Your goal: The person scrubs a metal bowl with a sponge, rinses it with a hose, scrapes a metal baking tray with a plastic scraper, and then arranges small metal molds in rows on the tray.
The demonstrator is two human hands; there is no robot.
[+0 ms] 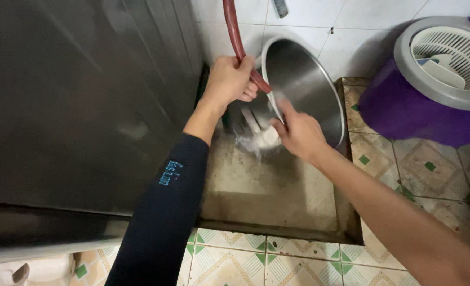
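My left hand grips a dark red hose that comes down along the white tiled wall. Water runs out of its end and splashes below my hands. My right hand holds the rim of a large steel basin, tilted on its side against the wall with its open face toward me. The basin stands at the back of a sunken, wet concrete wash pit. A dark sleeve covers my left forearm; my right arm is bare.
A big metal cabinet side fills the left. A purple mop bucket with a grey spinner basket sits at the right on patterned floor tiles. Green and white tiles border the pit in front.
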